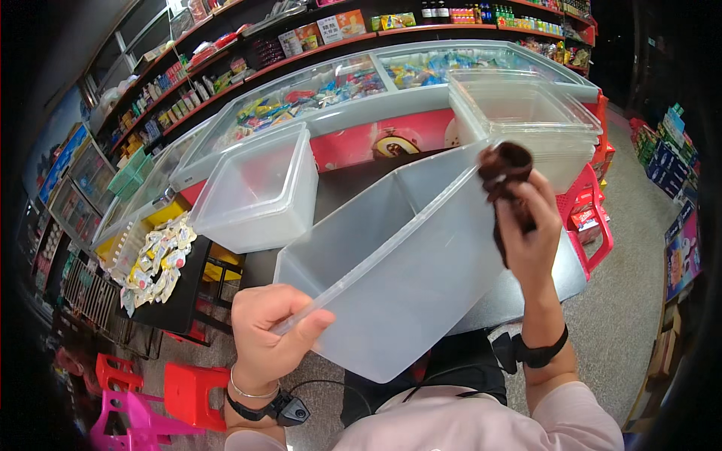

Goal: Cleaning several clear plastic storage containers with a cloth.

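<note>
A translucent plastic storage bin (pixel 417 265) is tilted in front of me, its opening facing up and to the left. My left hand (pixel 279 330) grips the rim at its near left corner, thumb outside. At the far right corner, my right hand (pixel 530 225) holds a dark brown cloth (pixel 507 169), slightly blurred, against or close to the rim. Behind the bin on the left stands another translucent bin (pixel 259 191) on the dark table. A stack of similar clear bins (pixel 524 124) rises behind my right hand.
Chest freezers (pixel 350 104) with glass tops stand beyond the table (pixel 338 186). At left, a basket and many small packets (pixel 161 262) lie on a black table. Red stools (pixel 194 394) and a pink one (pixel 127 417) stand lower left; a red plastic chair (pixel 601 237) is at right.
</note>
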Available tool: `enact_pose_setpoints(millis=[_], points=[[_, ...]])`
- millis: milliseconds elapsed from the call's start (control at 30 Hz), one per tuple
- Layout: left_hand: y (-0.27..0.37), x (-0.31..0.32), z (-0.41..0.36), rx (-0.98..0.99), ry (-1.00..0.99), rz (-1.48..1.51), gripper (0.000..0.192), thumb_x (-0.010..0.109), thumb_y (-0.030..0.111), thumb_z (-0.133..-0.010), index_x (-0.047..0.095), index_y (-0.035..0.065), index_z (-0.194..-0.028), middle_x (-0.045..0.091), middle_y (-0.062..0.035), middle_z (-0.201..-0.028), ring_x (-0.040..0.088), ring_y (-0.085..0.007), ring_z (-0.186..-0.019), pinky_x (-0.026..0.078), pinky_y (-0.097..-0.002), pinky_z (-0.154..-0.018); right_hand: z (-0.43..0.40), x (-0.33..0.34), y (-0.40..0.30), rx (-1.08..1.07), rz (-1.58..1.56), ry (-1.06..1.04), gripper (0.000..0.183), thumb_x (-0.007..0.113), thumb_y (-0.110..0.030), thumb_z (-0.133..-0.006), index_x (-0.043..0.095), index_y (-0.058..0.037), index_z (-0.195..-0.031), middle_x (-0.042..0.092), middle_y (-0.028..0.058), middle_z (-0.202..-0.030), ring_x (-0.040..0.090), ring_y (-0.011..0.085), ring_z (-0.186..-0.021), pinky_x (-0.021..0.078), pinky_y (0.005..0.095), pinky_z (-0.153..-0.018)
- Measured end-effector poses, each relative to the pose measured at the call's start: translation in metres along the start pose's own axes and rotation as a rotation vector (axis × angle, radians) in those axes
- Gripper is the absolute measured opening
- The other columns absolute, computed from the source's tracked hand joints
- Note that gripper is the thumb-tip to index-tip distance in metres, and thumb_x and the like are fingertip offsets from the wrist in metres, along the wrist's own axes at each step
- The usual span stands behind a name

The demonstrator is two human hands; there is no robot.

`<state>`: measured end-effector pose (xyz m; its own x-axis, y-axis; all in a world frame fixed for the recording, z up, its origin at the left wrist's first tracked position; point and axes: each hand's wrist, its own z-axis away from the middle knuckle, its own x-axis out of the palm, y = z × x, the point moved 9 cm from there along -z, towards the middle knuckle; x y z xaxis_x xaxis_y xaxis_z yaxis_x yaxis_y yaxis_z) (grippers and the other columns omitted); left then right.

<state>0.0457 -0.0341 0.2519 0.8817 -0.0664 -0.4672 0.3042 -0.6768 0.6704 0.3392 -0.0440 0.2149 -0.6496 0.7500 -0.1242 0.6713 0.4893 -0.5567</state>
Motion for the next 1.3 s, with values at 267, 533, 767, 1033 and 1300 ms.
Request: enact_pose_setpoints(millis=[267, 533, 767, 1033, 1300], points=[[-0.007, 0.010, 0.001, -0.170, 0.093, 0.004, 0.027, 0.074, 0.018, -0.076, 0.060, 0.0012, -0.061, 0.055, -0.0033, -0.050, 0.049, -0.0106, -0.045, 0.034, -0.0234, -0.045, 0.060, 0.040, -0.085, -0.375, -0.112, -0.302, 0.026, 0.067, -0.007, -0.060, 0.066, -0.0111, -0.086, 0.063, 0.0050, -0.103, 0.057, 0.0197, -0.077, 0.0434, 0.0301, -0.066], [-0.007, -0.001, 0.011, -0.081, 0.064, -0.095, 0.023, 0.072, 0.015, -0.076, 0.060, 0.0015, -0.061, 0.056, -0.0032, -0.052, 0.049, -0.0089, -0.047, 0.035, -0.0238, -0.045, 0.056, 0.021, -0.042, -0.435, 0.072, -0.168, 0.023, 0.067, -0.004, -0.054, 0.065, -0.0092, -0.076, 0.063, 0.0100, -0.101, 0.059, 0.0220, -0.074, 0.0442, 0.0334, -0.063], [0.022, 0.091, 0.004, 0.094, -0.461, -0.036, 0.023, 0.070, 0.012, -0.077, 0.063, 0.0010, -0.096, 0.063, -0.0069, -0.071, 0.060, -0.0189, -0.058, 0.046, -0.0289, -0.055, 0.052, 0.004, 0.053, 0.160, -0.103, 0.008, 0.028, 0.062, 0.002, -0.077, 0.063, 0.0018, -0.106, 0.054, 0.0101, -0.111, 0.057, 0.0135, -0.083, 0.0455, 0.0231, -0.068], [0.019, 0.160, 0.033, 0.266, -0.830, -0.080, 0.067, 0.069, 0.023, -0.078, 0.040, 0.0002, -0.134, 0.063, -0.0107, -0.105, 0.059, -0.0248, -0.099, 0.043, -0.0386, -0.093, 0.082, 0.007, 0.101, 0.447, -0.306, -0.054, 0.030, 0.058, -0.005, -0.087, 0.058, 0.0042, -0.115, 0.051, 0.0066, -0.114, 0.055, 0.0127, -0.096, 0.0429, 0.0241, -0.084], [-0.061, 0.050, 0.022, 0.142, -0.651, -0.776, 0.072, 0.079, 0.041, -0.056, 0.059, 0.0100, -0.117, 0.057, -0.0106, -0.120, 0.050, -0.0276, -0.116, 0.024, -0.0563, -0.107, 0.090, -0.004, 0.125, 0.572, -0.366, -0.033, 0.029, 0.054, -0.006, -0.090, 0.057, 0.0039, -0.117, 0.053, 0.0055, -0.112, 0.052, 0.0129, -0.104, 0.0378, 0.0244, -0.093]])
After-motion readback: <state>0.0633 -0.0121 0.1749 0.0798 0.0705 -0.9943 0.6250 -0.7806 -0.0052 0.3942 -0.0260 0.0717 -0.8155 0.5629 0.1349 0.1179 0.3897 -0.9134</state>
